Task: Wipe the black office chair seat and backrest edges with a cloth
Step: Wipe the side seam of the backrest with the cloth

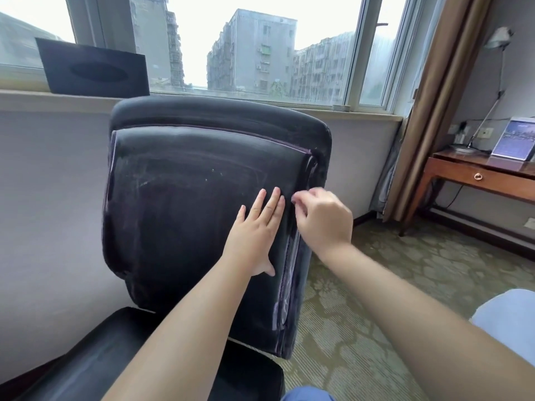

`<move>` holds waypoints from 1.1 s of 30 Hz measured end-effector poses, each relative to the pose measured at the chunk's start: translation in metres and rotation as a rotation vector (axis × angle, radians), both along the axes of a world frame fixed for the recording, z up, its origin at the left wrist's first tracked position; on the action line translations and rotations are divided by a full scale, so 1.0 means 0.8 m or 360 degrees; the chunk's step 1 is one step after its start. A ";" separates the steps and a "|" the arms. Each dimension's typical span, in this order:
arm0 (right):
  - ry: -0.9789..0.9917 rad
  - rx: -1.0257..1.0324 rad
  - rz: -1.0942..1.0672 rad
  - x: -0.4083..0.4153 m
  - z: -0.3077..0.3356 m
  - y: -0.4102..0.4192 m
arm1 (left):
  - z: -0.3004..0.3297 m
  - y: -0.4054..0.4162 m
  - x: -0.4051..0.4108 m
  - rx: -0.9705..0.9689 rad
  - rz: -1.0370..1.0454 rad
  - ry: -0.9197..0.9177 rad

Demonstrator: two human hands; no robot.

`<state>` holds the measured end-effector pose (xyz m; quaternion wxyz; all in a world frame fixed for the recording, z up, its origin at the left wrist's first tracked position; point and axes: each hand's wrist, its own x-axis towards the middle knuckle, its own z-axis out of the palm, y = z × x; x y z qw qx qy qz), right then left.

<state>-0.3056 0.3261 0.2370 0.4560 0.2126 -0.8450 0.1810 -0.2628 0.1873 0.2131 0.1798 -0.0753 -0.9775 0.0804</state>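
The black office chair faces me, its backrest point(185, 204) upright and streaked with pale smears, the seat point(95, 369) at the lower left. My left hand point(254, 230) lies flat on the backrest's right half, fingers straight and pointing up. My right hand point(321, 218) is just to its right, fingers curled in and pinching at the backrest's right edge seam point(289, 264), which runs shiny down the side. No cloth shows in either hand or anywhere in view.
A windowsill point(362, 114) runs behind the chair with a black tissue box point(95, 70) on it at the left. A wooden desk point(480, 175) with a lamp and a card stands at the right beside a brown curtain point(434, 111). Patterned carpet point(376, 299) covers the floor.
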 end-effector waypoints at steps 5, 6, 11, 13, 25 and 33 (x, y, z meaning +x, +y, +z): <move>0.0074 0.0243 0.0154 0.023 -0.053 0.018 | -0.002 0.000 -0.001 -0.0001 -0.0007 0.0006; 0.0082 0.0263 0.0130 0.019 -0.043 0.019 | -0.002 0.000 0.000 -0.0002 -0.0007 0.0011; -0.0079 -0.0009 -0.0101 -0.015 0.036 -0.001 | 0.003 0.001 0.002 -0.0002 -0.0017 -0.0014; -0.0143 -0.0033 -0.0077 -0.016 0.035 -0.006 | 0.005 0.000 0.003 0.0009 -0.0006 -0.0025; 0.0019 0.0125 -0.0058 -0.002 0.022 0.009 | 0.012 0.002 0.008 0.0017 -0.0003 -0.0092; 0.0084 -0.0004 -0.0017 0.012 -0.030 -0.001 | 0.023 -0.004 0.011 0.0194 -0.0058 -0.0123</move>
